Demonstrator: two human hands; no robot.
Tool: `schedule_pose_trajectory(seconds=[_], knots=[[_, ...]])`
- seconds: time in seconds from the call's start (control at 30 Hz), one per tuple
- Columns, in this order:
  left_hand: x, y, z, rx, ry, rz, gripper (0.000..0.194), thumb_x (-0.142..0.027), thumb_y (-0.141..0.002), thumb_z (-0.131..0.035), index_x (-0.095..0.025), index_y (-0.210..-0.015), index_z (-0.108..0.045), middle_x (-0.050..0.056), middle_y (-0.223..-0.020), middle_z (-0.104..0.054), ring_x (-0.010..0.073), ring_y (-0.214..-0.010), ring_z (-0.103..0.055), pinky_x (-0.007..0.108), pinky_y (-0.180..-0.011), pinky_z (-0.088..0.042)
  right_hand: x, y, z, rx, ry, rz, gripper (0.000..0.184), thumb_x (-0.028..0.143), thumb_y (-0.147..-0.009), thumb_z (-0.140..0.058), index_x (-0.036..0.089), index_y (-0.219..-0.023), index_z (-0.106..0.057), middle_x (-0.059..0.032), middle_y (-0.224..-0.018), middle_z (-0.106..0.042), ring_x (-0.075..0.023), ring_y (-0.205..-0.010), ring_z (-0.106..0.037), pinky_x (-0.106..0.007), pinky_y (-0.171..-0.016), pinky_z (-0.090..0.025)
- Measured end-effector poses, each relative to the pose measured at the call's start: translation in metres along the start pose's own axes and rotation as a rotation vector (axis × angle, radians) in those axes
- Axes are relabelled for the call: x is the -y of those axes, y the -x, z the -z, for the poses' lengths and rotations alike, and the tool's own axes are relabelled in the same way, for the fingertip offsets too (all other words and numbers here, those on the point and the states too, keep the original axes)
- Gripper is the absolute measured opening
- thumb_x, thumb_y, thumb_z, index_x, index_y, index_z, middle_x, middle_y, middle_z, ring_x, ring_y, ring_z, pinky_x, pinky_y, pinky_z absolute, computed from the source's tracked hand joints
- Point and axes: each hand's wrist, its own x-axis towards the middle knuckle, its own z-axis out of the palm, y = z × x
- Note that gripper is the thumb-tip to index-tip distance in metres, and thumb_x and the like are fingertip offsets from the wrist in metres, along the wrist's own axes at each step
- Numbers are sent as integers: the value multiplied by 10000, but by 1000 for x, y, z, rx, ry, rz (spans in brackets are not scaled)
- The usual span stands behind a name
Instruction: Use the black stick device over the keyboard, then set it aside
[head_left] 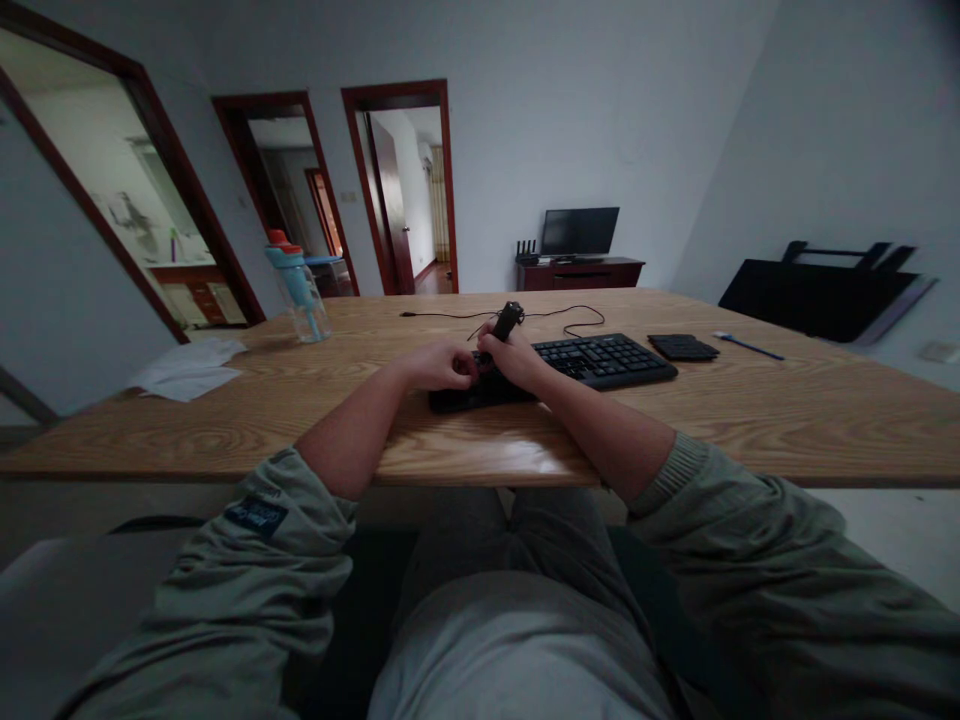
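Note:
A black keyboard (pixel 615 360) lies at a slant near the table's front edge, its left part partly covered by my hands. My right hand (pixel 514 355) is wrapped round a short black cylindrical tool (pixel 508 320), held tilted above the keyboard's left half; its lower end is hidden and its exact kind is unclear. Close beside it, my left hand (pixel 446 366) rests at the keyboard's left end. Its fingers are curled in, thumb near the forefinger, and whatever they hold is too small or hidden to make out.
On the wooden table (pixel 315 440) stand a clear bottle with a red and teal lid (pixel 300 295) and white papers (pixel 191 368) at left. Flat black pieces (pixel 682 347) and a thin blue-handled brush (pixel 750 346) lie at right. A black cable (pixel 592 322) runs behind the keyboard.

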Motion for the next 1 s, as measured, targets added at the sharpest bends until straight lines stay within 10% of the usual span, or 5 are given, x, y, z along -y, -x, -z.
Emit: schedule_pose_trajectory(seconds=[0.5, 0.73, 1.0], knots=[[2, -1, 1, 25, -43, -27, 181, -207, -734, -668, -188, -862, -796, -2, -765, -738, 128, -682, -611, 227, -645, -435, 5, 3, -2, 21, -102, -21, 77, 275, -654, -507, 214, -628, -467, 12, -631, -449, -149, -674, -428, -279, -632, -391], [2, 1, 8, -11, -46, -33, 173, -283, -754, -707, -183, -863, -798, 10, -781, -745, 139, -708, -608, 251, -681, -435, -3, 2, -15, -102, -482, -297, 125, 321, -633, -548, 208, -659, -501, 20, -613, -472, -131, -590, -455, -259, -559, -407], [30, 12, 31, -308, -15, 55, 289, -389, -781, -634, -124, -829, -739, 47, -780, -712, 155, -712, -592, 272, -656, -435, 8, 5, -23, -76, -640, -350, 111, 297, -621, -550, 205, -652, -496, 40, -590, -446, -122, -562, -503, -289, -647, -495]])
